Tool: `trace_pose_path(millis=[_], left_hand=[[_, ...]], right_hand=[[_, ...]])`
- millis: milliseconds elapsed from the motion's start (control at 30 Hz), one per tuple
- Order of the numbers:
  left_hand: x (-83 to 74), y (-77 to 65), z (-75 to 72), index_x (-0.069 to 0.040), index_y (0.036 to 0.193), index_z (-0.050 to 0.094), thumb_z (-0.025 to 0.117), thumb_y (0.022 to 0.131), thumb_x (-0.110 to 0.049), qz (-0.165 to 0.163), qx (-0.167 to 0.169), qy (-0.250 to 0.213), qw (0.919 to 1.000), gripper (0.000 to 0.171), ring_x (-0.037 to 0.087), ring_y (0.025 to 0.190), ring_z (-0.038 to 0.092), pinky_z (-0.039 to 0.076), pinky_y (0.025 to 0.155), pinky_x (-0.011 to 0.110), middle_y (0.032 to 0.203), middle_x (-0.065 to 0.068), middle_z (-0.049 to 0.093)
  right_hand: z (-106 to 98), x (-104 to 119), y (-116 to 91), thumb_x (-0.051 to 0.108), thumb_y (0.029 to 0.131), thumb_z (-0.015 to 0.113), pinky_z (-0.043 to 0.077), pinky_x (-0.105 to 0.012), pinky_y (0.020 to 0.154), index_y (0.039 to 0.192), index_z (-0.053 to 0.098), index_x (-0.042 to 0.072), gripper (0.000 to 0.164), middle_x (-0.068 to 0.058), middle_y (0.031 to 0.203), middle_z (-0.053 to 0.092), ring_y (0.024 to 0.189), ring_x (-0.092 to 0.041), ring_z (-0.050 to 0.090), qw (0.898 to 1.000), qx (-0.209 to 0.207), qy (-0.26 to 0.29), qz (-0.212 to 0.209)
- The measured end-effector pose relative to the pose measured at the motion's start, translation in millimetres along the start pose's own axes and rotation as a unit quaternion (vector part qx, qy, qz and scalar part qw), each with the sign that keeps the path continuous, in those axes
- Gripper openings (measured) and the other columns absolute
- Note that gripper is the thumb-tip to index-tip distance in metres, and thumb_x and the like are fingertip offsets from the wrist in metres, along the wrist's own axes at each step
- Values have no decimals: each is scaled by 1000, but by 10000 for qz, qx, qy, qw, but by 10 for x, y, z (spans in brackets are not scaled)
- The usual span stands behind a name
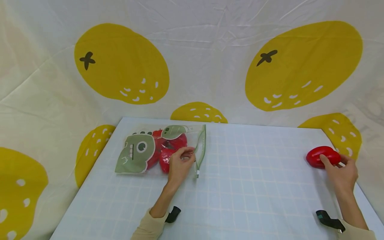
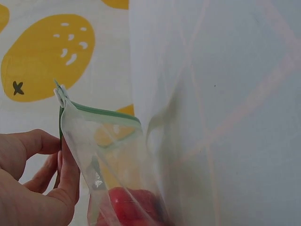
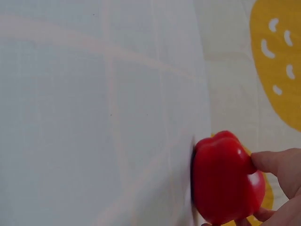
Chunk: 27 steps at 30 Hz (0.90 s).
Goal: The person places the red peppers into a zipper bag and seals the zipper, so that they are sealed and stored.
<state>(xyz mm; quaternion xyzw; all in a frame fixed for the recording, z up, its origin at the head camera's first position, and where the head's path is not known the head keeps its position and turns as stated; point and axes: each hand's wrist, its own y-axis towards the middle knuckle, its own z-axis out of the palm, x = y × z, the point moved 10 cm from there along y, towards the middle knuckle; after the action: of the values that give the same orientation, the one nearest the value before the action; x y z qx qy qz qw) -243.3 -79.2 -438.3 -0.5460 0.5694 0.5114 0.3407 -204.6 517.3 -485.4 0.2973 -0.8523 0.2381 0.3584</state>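
A clear zip bag [image 1: 135, 156] with a green dinosaur print lies at the left of the table, several red items inside it. My left hand [image 1: 181, 165] pinches the bag's edge near its open mouth on the right side. In the left wrist view, the bag [image 2: 117, 155] shows its green zip strip and a red item low inside, while the left hand [image 2: 42, 179] holds the rim. Far to the right, my right hand [image 1: 343, 173] grips a red bell pepper [image 1: 319, 156]. The right wrist view shows thumb and fingers around this pepper [image 3: 223, 179].
A pale table [image 1: 246, 186] with a grid pattern spreads beneath both hands. Behind and beside it hangs a white cloth [image 1: 207, 73] printed with large yellow fruit shapes. A white slider [image 1: 197, 172] sits at the near end of the bag's zip.
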Motion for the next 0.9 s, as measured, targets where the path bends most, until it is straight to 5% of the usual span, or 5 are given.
trace_pose_path(millis=[267,900], left_hand=[[-33,-2,0,-6,112,76,78,90,-8,50,-16,-13,10000,23,22,90,71,60,82,26,104,8,75],[-12,-7,-14,-6,112,76,76,91,-7,-108,-27,-57,9999,22,20,90,71,60,81,24,103,7,75]], right_hand=[[6,33,-45,51,97,61,39,-38,116,164,24,24,81,-9,168,26,146,-32,32,9998,-99,145,13],[242,225,-181,46,98,64,40,-42,116,161,32,18,76,-11,164,34,149,-32,32,9985,17,161,-524]])
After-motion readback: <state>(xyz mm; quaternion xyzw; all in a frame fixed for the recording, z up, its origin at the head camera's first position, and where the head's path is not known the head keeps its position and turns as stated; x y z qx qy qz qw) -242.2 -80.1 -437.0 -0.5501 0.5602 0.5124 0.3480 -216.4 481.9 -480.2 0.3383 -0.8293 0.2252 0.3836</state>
